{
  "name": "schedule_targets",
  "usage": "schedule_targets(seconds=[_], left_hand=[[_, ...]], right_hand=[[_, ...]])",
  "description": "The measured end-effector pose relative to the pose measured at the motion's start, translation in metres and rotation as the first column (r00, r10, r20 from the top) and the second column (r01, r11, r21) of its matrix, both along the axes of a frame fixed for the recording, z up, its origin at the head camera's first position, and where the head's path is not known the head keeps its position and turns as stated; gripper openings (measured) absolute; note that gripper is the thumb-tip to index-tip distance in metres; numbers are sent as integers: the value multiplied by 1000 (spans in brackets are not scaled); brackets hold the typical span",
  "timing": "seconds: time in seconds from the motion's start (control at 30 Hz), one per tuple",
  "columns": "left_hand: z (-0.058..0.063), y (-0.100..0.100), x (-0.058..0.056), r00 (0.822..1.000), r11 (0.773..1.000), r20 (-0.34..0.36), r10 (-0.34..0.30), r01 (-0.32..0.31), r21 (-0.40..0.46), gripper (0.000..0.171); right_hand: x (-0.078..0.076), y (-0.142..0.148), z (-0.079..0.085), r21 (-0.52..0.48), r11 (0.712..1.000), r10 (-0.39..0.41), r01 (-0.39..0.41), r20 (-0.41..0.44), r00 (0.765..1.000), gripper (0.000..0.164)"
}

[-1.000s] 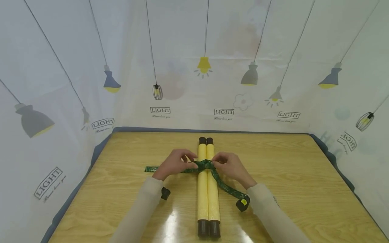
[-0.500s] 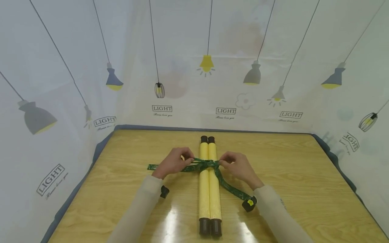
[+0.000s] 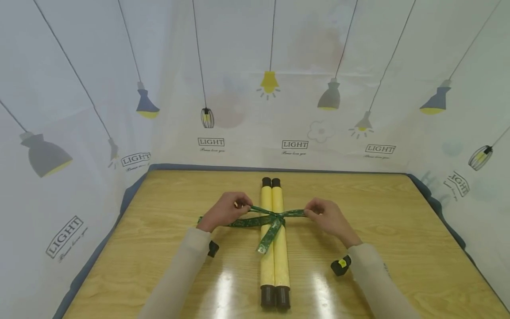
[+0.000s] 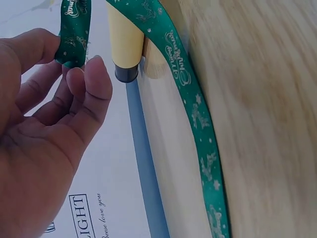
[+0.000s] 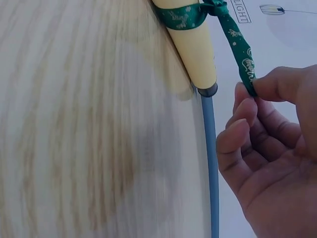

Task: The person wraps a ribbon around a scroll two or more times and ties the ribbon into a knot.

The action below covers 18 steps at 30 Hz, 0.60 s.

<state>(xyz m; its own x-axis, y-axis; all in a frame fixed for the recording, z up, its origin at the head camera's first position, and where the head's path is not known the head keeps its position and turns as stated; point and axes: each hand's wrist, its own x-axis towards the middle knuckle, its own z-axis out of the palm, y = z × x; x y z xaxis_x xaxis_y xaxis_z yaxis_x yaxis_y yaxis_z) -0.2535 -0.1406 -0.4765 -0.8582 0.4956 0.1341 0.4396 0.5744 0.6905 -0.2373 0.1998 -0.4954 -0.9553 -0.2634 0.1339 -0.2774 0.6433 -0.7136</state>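
Note:
Two yellow tubes (image 3: 268,261) with dark end caps lie side by side on the table, and a green printed ribbon (image 3: 270,236) is tied round their middle. Left of the knot, my left hand (image 3: 228,209) pinches a loop of ribbon (image 4: 74,47) between thumb and fingers. On the other side, my right hand (image 3: 328,218) pinches another stretch of ribbon (image 5: 239,47), pulled out taut from the knot. One ribbon tail runs left beneath my left hand; the other hangs forward over the tubes. Both hands are raised off the table.
The wood-grain table (image 3: 370,199) has a blue edge (image 3: 239,168). Beyond it stands a pale curtain (image 3: 255,133) printed with lamps. A black device (image 3: 340,266) with a yellow mark shows at the right wrist, another dark one (image 3: 213,249) at the left.
My right hand has moved away to the right, drawing a length of ribbon out from the knot. The right-hand tail has swung from the table onto the tubes. The left hand has shifted slightly left.

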Motion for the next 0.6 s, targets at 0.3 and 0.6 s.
schedule_targets(seconds=[0.3, 0.6], left_hand=[[-8, -1, -4, 1000, 1000, 22, 3, -4, 17, 6], [-19, -8, -5, 996, 997, 92, -18, 11, 73, 6]], right_hand=[[-3, 15, -7, 3, 1000, -5, 5, 44, 999, 13], [0, 22, -13, -31, 998, -55, 59, 129, 990, 13]])
